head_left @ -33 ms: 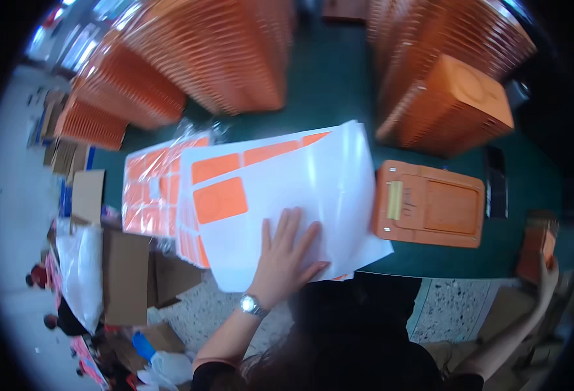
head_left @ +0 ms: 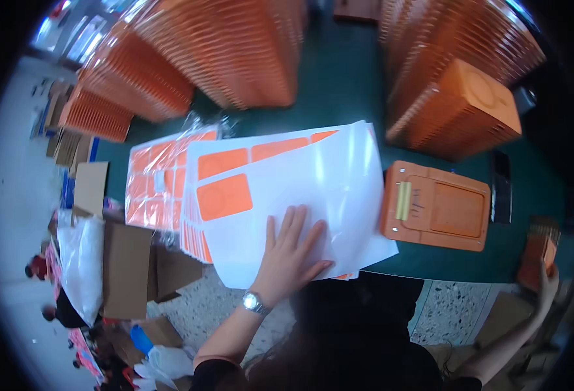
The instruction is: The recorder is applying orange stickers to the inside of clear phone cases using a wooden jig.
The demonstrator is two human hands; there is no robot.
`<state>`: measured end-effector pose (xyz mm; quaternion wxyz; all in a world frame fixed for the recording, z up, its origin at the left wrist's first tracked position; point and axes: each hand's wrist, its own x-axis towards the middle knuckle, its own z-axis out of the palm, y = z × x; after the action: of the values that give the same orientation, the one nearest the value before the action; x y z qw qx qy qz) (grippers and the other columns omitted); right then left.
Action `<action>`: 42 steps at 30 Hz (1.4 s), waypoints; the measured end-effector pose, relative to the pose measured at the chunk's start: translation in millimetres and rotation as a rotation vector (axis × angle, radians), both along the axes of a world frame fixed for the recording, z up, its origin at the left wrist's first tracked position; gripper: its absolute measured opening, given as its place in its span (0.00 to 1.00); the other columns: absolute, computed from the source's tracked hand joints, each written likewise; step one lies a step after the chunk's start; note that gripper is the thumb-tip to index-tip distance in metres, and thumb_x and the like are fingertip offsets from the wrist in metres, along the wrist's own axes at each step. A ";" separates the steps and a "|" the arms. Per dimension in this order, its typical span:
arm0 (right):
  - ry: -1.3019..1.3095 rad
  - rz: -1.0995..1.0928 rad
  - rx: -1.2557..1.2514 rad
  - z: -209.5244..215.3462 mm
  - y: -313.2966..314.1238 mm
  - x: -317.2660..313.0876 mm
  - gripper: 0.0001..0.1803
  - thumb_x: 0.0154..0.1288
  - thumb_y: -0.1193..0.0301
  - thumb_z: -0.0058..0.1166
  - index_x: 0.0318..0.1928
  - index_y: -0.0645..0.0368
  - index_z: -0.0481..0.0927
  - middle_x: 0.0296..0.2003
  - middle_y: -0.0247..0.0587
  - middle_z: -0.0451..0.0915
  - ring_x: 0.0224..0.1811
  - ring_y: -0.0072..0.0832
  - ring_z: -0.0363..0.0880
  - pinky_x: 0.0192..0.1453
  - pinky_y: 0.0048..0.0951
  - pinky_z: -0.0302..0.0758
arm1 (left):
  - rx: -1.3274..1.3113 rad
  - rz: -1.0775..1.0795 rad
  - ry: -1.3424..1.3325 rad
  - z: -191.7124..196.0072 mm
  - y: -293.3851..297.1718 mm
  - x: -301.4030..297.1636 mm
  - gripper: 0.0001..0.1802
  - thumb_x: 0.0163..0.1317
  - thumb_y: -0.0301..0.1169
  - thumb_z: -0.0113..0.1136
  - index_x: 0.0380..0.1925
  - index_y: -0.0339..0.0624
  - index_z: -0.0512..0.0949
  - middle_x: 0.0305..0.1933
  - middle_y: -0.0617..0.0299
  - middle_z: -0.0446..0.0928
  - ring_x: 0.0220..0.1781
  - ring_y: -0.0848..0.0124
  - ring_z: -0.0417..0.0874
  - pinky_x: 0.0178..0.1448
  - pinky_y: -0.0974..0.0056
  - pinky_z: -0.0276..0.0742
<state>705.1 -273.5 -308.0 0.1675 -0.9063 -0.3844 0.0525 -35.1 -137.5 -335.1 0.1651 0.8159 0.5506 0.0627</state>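
My left hand (head_left: 292, 251), a watch on its wrist, lies flat with fingers spread on a white sheet (head_left: 339, 189). The sheet is partly curled over a stack of papers with orange rounded-rectangle stickers (head_left: 225, 197). At the far right table edge, my right hand (head_left: 548, 281) grips the side of a small orange plastic part (head_left: 533, 264); its fingers are partly hidden and blurred. Just right of the sheet, an orange plastic panel (head_left: 456, 207) with a recessed rectangle and a yellow strip lies flat on the green table.
Tall stacks of orange plastic panels (head_left: 235, 55) stand at the back left, with another stack (head_left: 453, 111) at the back right. A plastic-wrapped pack of orange stickers (head_left: 153, 182) lies left. A dark phone-like slab (head_left: 501, 186) is beyond the panel. Open cardboard boxes (head_left: 127, 270) sit left.
The whole view has shifted slightly, so the things on the table sit a little further right. Both hands keep their places on the sheet and the orange part.
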 end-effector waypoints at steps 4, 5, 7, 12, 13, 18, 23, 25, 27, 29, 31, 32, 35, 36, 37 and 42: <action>-0.059 0.005 -0.147 17.4 -20.5 43.0 0.31 0.67 0.50 0.64 0.57 0.65 0.78 0.47 0.47 0.83 0.49 0.30 0.81 0.54 0.31 0.76 | 0.003 -0.058 -0.113 -13.9 -1.0 -3.1 0.43 0.61 0.49 0.69 0.74 0.50 0.65 0.80 0.40 0.53 0.82 0.43 0.52 0.79 0.30 0.42; -0.059 0.008 -0.033 6.6 -16.7 31.4 0.31 0.66 0.49 0.65 0.54 0.65 0.80 0.47 0.47 0.83 0.49 0.31 0.81 0.54 0.32 0.77 | -0.009 -0.049 -0.091 -12.0 2.6 -2.6 0.43 0.60 0.47 0.70 0.74 0.50 0.65 0.80 0.41 0.53 0.82 0.43 0.52 0.79 0.30 0.42; -0.057 -0.038 -0.069 22.3 42.1 -70.2 0.34 0.63 0.46 0.67 0.50 0.67 0.81 0.44 0.51 0.85 0.46 0.35 0.85 0.51 0.36 0.79 | -0.009 -0.040 -0.022 -10.8 0.2 -12.6 0.45 0.57 0.44 0.73 0.73 0.47 0.66 0.81 0.41 0.53 0.83 0.44 0.50 0.80 0.31 0.40; -0.073 -0.089 -0.065 42.8 82.8 -123.7 0.38 0.53 0.42 0.69 0.46 0.67 0.83 0.38 0.56 0.85 0.44 0.45 0.86 0.49 0.41 0.79 | 0.034 -0.055 -0.001 -11.5 -3.3 -28.2 0.40 0.61 0.41 0.64 0.73 0.42 0.66 0.82 0.41 0.52 0.84 0.44 0.47 0.83 0.37 0.33; -0.130 -0.149 -0.117 51.2 77.9 -125.7 0.40 0.52 0.41 0.69 0.48 0.67 0.82 0.43 0.58 0.84 0.48 0.46 0.85 0.53 0.42 0.79 | 0.048 -0.090 -0.022 -17.4 -0.3 -25.0 0.39 0.62 0.42 0.63 0.73 0.42 0.66 0.82 0.40 0.53 0.84 0.43 0.47 0.83 0.37 0.32; -0.107 -0.191 -0.121 62.3 57.2 -124.9 0.49 0.52 0.37 0.68 0.60 0.67 0.78 0.57 0.61 0.79 0.61 0.49 0.79 0.64 0.43 0.74 | 0.027 -0.153 -0.050 -5.2 2.1 -13.0 0.38 0.62 0.42 0.63 0.71 0.41 0.68 0.81 0.39 0.53 0.84 0.43 0.48 0.82 0.37 0.31; 0.109 0.013 0.390 63.3 78.7 -205.3 0.35 0.69 0.53 0.64 0.65 0.68 0.74 0.59 0.52 0.80 0.62 0.38 0.78 0.67 0.38 0.72 | -0.055 -0.106 -0.005 13.4 -23.5 -20.4 0.38 0.58 0.38 0.71 0.70 0.45 0.71 0.79 0.40 0.57 0.82 0.42 0.54 0.81 0.33 0.40; 0.216 0.207 0.637 90.5 84.2 -301.4 0.27 0.64 0.62 0.67 0.59 0.66 0.79 0.55 0.46 0.82 0.54 0.35 0.82 0.59 0.36 0.78 | -0.054 -0.150 -0.067 1.2 -10.1 -0.8 0.38 0.59 0.38 0.72 0.70 0.46 0.71 0.79 0.42 0.58 0.81 0.43 0.56 0.81 0.33 0.44; 0.396 0.674 0.606 76.6 106.6 -375.7 0.23 0.59 0.69 0.69 0.53 0.66 0.81 0.53 0.47 0.83 0.51 0.37 0.84 0.55 0.37 0.80 | -0.047 -0.143 -0.122 -5.4 -7.7 3.3 0.36 0.60 0.35 0.70 0.69 0.46 0.72 0.79 0.43 0.59 0.81 0.44 0.57 0.80 0.35 0.48; 0.555 1.216 0.373 56.4 133.2 -440.7 0.20 0.55 0.72 0.70 0.48 0.66 0.83 0.50 0.50 0.83 0.49 0.46 0.84 0.54 0.41 0.81 | -0.036 -0.079 -0.116 1.1 -14.9 -14.1 0.34 0.60 0.33 0.70 0.68 0.46 0.72 0.78 0.44 0.61 0.81 0.45 0.58 0.80 0.37 0.50; 0.731 1.433 0.364 7.1 151.5 -497.2 0.24 0.56 0.70 0.70 0.54 0.63 0.81 0.57 0.52 0.79 0.57 0.50 0.80 0.60 0.47 0.78 | 0.172 0.055 -0.114 -1.5 -18.3 -19.5 0.30 0.62 0.30 0.68 0.66 0.43 0.74 0.76 0.42 0.64 0.79 0.44 0.61 0.78 0.42 0.59; 0.799 1.501 0.337 -7.8 152.6 -525.7 0.28 0.58 0.67 0.70 0.58 0.61 0.79 0.63 0.53 0.76 0.63 0.53 0.76 0.66 0.51 0.75 | 0.169 0.069 -0.092 2.1 -22.2 -34.5 0.30 0.62 0.30 0.68 0.66 0.43 0.74 0.76 0.42 0.64 0.79 0.44 0.61 0.78 0.42 0.59; 0.326 1.568 0.257 -23.2 174.1 -572.2 0.36 0.62 0.56 0.66 0.67 0.60 0.73 0.73 0.57 0.63 0.75 0.53 0.61 0.76 0.51 0.63 | 0.356 0.483 -0.079 8.7 -21.7 -67.7 0.28 0.65 0.29 0.65 0.65 0.37 0.73 0.70 0.42 0.69 0.73 0.46 0.67 0.74 0.48 0.65; 0.332 1.586 0.260 -30.9 174.2 -577.7 0.36 0.62 0.56 0.66 0.67 0.60 0.73 0.73 0.57 0.63 0.75 0.53 0.61 0.76 0.51 0.63 | 0.282 0.631 -0.164 15.4 -22.1 -74.1 0.28 0.66 0.30 0.65 0.65 0.34 0.72 0.67 0.42 0.71 0.70 0.49 0.70 0.72 0.50 0.67; 0.265 1.592 0.190 -39.5 173.2 -578.7 0.40 0.62 0.51 0.64 0.69 0.59 0.70 0.74 0.58 0.59 0.78 0.53 0.56 0.79 0.51 0.57 | 0.206 0.775 -0.253 18.8 -21.8 -78.6 0.29 0.67 0.31 0.65 0.65 0.32 0.71 0.64 0.43 0.73 0.66 0.52 0.73 0.69 0.53 0.69; 0.252 1.569 0.164 -42.3 165.6 -581.3 0.41 0.63 0.47 0.62 0.69 0.60 0.70 0.74 0.59 0.60 0.79 0.53 0.55 0.80 0.50 0.55 | 0.145 0.877 -0.361 24.6 -15.2 -88.5 0.32 0.66 0.34 0.67 0.65 0.30 0.69 0.56 0.49 0.74 0.58 0.62 0.74 0.63 0.59 0.72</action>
<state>123.8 -107.9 -350.3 0.1901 -0.3436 -0.8907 0.2288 -123.6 -152.7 -310.4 0.1587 0.4923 0.7994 0.3056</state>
